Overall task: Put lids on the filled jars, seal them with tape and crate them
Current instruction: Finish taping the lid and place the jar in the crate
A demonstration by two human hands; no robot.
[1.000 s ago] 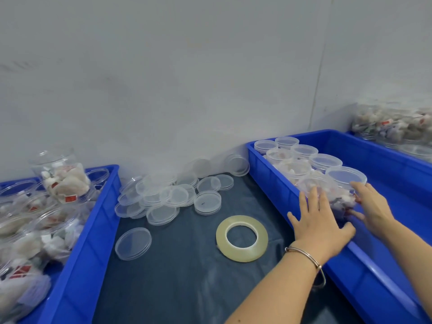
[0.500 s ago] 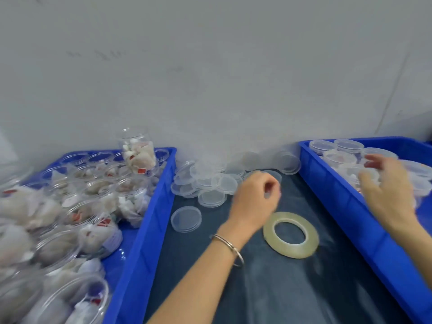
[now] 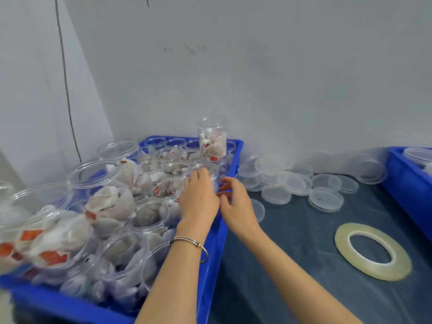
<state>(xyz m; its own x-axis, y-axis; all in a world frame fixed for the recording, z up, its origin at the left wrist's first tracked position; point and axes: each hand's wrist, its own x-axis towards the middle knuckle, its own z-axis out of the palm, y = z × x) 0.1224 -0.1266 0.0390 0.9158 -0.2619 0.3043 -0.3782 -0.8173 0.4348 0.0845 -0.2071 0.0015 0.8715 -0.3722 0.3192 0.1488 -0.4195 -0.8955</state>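
Both hands, left hand and right hand, seemingly grip 1 clear jar in the blue crate.

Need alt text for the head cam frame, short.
Both hands, left hand and right hand, reach to a clear jar at the right edge of a blue crate of unlidded filled jars. Loose lids and a tape roll lie on the dark mat.

A blue plastic crate sits on the left of the dark table cover, packed with clear plastic jars of white sachets; one jar stands on top of the others at the back. Right of it, a heap of clear round lids lies against the wall. Nearer, to the right, a roll of clear tape lies flat. A second blue crate stands at the far right.
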